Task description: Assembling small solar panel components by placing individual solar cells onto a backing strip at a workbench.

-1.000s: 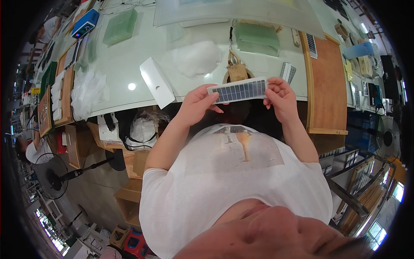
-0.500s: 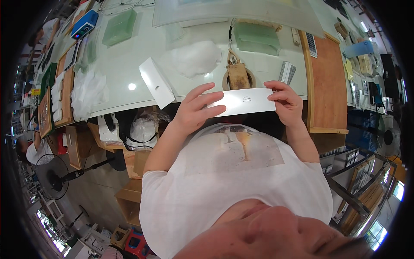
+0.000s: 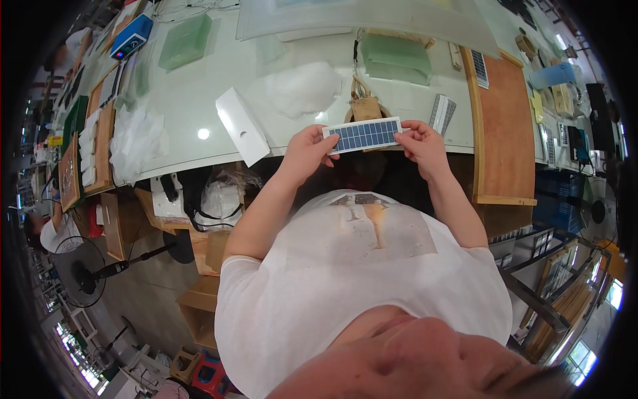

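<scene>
The pale tabletop (image 3: pixel 186 113) spreads out in front of me, and above its near edge I hold the panel (image 3: pixel 364 135), a thin strip of blue cells with a white border, gridded face up. I judge it light enough for a fingertip grip, and stiff: it runs straight from end to end with no sag that I can see. The face looks smooth and may be slick, and I would treat it as brittle, so no twisting and no hard squeeze across the middle. The short ends and the white border seem the right places to take hold, clear of the cells.

My left hand (image 3: pixel 308 151) pinches the left end, thumb laid over the face and the other fingers behind; my right hand (image 3: pixel 423 147) pinches the right end between thumb and fingers.

As for what I can't make out: the large translucent sheet (image 3: pixel 372 20) ahead is cut off by the top of the view. The panel covers the lower part of the tan block (image 3: pixel 365 108) beyond it. Its own underside is turned away from me, and most of my fingertips back there are hidden; how firmly they press, I cannot tell.
</scene>
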Action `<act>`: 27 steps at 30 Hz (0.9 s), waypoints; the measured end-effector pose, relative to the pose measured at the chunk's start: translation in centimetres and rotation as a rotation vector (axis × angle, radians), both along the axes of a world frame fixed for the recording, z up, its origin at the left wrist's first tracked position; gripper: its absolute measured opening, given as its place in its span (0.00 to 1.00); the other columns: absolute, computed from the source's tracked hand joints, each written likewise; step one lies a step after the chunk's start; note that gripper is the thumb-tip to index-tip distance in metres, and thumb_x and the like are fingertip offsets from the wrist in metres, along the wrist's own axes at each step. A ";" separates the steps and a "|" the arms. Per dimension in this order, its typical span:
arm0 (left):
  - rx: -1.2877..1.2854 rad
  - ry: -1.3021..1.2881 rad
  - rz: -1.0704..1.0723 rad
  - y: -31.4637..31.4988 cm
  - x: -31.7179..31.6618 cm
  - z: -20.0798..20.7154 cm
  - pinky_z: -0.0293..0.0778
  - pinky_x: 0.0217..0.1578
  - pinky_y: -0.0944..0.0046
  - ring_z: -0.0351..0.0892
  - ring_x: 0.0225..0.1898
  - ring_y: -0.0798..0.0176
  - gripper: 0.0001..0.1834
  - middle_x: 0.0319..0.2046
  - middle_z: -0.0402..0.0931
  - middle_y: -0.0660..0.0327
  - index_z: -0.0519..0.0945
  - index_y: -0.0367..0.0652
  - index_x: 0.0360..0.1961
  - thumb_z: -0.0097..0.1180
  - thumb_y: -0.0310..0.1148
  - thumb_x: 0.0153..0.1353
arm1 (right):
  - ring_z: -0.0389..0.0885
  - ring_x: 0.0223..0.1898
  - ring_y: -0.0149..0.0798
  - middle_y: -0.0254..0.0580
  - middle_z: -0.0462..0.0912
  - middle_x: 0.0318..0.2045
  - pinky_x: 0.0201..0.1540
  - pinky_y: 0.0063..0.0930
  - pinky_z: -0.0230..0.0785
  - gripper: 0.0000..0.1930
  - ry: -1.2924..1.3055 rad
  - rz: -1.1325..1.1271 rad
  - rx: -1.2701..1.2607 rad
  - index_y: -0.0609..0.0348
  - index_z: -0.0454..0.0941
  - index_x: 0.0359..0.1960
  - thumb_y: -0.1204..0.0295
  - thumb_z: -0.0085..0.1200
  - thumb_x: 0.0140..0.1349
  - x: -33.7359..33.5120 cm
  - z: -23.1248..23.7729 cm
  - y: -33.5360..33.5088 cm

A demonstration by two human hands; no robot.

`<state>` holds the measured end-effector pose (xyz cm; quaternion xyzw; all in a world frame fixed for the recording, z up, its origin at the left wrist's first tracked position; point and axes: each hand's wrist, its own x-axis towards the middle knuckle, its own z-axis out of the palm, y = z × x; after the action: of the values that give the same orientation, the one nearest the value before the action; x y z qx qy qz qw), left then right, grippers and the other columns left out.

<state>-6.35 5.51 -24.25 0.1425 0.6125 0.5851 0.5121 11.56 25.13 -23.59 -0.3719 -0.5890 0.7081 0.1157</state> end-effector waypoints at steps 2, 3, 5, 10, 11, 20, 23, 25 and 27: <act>-0.023 0.011 -0.006 0.1 -0.1 -0.1 0.75 0.26 0.72 0.78 0.29 0.69 0.14 0.31 0.77 0.62 0.74 0.35 0.45 0.54 0.35 0.63 | 0.71 0.19 0.21 0.30 0.77 0.25 0.17 0.11 0.55 0.13 -0.023 -0.020 -0.057 0.62 0.74 0.44 0.75 0.58 0.58 0.0 -0.1 0.3; -0.030 -0.014 0.024 0.1 -0.1 0.3 0.75 0.26 0.72 0.78 0.29 0.69 0.14 0.30 0.77 0.62 0.74 0.36 0.45 0.54 0.35 0.63 | 0.71 0.19 0.21 0.30 0.77 0.25 0.17 0.11 0.55 0.13 -0.024 -0.023 -0.056 0.62 0.74 0.44 0.75 0.58 0.58 0.1 -0.3 0.5; -0.037 -0.042 0.052 -0.1 -0.2 0.7 0.75 0.26 0.71 0.78 0.29 0.68 0.15 0.30 0.77 0.61 0.75 0.36 0.45 0.55 0.35 0.63 | 0.73 0.20 0.23 0.33 0.78 0.26 0.17 0.12 0.58 0.12 0.069 -0.107 -0.157 0.62 0.74 0.45 0.75 0.56 0.59 0.4 -0.8 1.0; -0.042 -0.137 0.131 -1.2 -0.6 0.1 0.76 0.28 0.69 0.79 0.30 0.66 0.15 0.32 0.78 0.59 0.75 0.35 0.45 0.56 0.35 0.62 | 0.75 0.21 0.24 0.34 0.79 0.28 0.19 0.13 0.61 0.12 0.085 -0.070 -0.158 0.62 0.74 0.45 0.75 0.56 0.60 1.0 -0.5 1.1; -0.044 -0.138 0.130 -1.2 -0.5 0.1 0.76 0.28 0.69 0.79 0.30 0.66 0.15 0.32 0.78 0.59 0.75 0.35 0.45 0.56 0.35 0.62 | 0.75 0.22 0.24 0.34 0.79 0.28 0.19 0.13 0.62 0.12 0.082 -0.035 -0.127 0.61 0.74 0.45 0.75 0.56 0.60 1.1 -0.5 1.1; -0.012 -0.068 0.114 -1.1 -0.3 -0.2 0.77 0.29 0.69 0.80 0.32 0.65 0.15 0.34 0.79 0.58 0.74 0.33 0.45 0.56 0.31 0.61 | 0.75 0.21 0.24 0.33 0.78 0.25 0.19 0.13 0.63 0.08 0.043 -0.029 -0.124 0.61 0.75 0.39 0.78 0.57 0.58 0.9 -0.7 0.9; -0.011 -0.069 0.109 -1.1 -0.3 -0.3 0.77 0.29 0.69 0.80 0.32 0.66 0.14 0.34 0.79 0.58 0.74 0.33 0.45 0.56 0.31 0.61 | 0.75 0.20 0.24 0.33 0.77 0.24 0.18 0.13 0.62 0.06 0.009 -0.005 -0.112 0.62 0.76 0.37 0.78 0.55 0.59 1.0 -0.9 1.0; -0.009 -0.068 0.109 -1.1 -0.3 -0.3 0.77 0.29 0.69 0.80 0.32 0.66 0.14 0.34 0.79 0.58 0.74 0.34 0.45 0.56 0.31 0.61 | 0.75 0.19 0.25 0.34 0.78 0.25 0.17 0.13 0.62 0.05 0.021 -0.002 -0.176 0.62 0.76 0.37 0.77 0.54 0.59 1.1 -0.9 1.1; -0.006 -0.067 0.112 -1.2 -0.3 -0.3 0.77 0.29 0.69 0.80 0.32 0.66 0.14 0.34 0.79 0.58 0.74 0.34 0.45 0.56 0.31 0.62 | 0.75 0.19 0.25 0.34 0.78 0.26 0.16 0.14 0.61 0.05 0.033 0.006 -0.242 0.62 0.76 0.37 0.76 0.53 0.60 1.2 -0.7 1.2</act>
<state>-6.62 4.34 -24.51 0.0869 0.6037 0.6154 0.4993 12.74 26.31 -24.31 -0.3697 -0.4983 0.7803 0.0776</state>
